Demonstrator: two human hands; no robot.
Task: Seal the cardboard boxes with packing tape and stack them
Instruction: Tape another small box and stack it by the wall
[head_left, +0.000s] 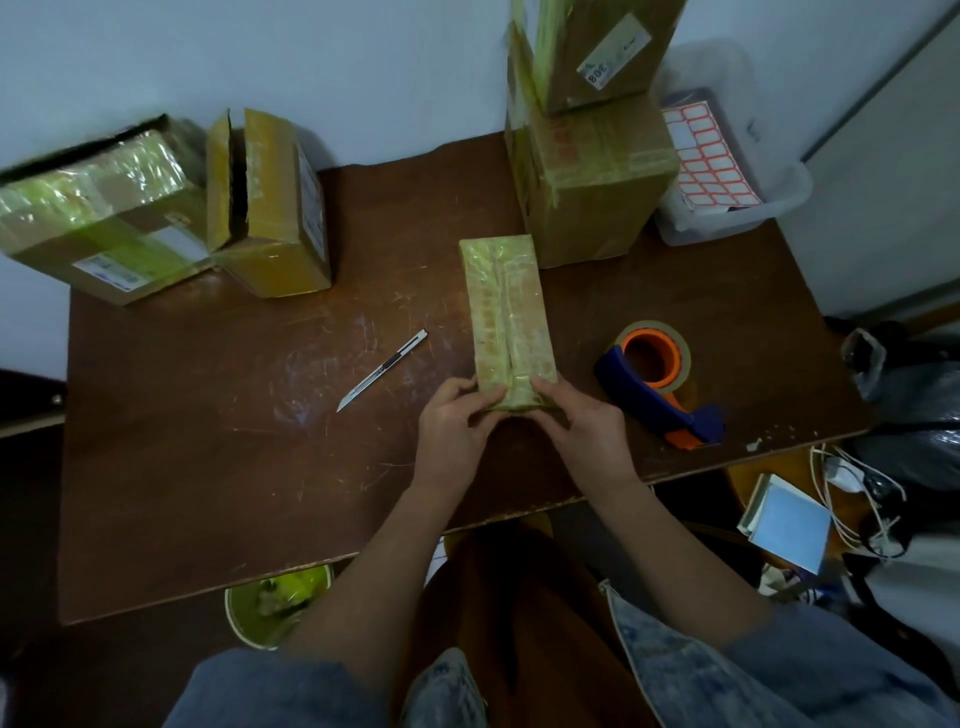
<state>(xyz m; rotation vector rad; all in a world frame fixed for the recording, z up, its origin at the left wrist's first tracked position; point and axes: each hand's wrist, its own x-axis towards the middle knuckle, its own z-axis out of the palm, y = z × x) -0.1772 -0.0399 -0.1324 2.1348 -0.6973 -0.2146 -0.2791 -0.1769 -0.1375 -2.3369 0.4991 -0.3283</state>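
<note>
Narrow tape-wrapped cardboard box (506, 317) lies mid dark brown wooden counter (208, 467), long axis near-to-far. Left hand (457, 421) and right hand (582, 421) both grip its near end, fingers (460, 387) curled round the corners, thumbs on top. Blue and orange tape dispenser (657, 376) sits just right of the box; slim silver utility knife (382, 370) lies left. Two stacked taped boxes (592, 171) stand far right; two more boxes (156, 208) far left, one with flaps open.
</note>
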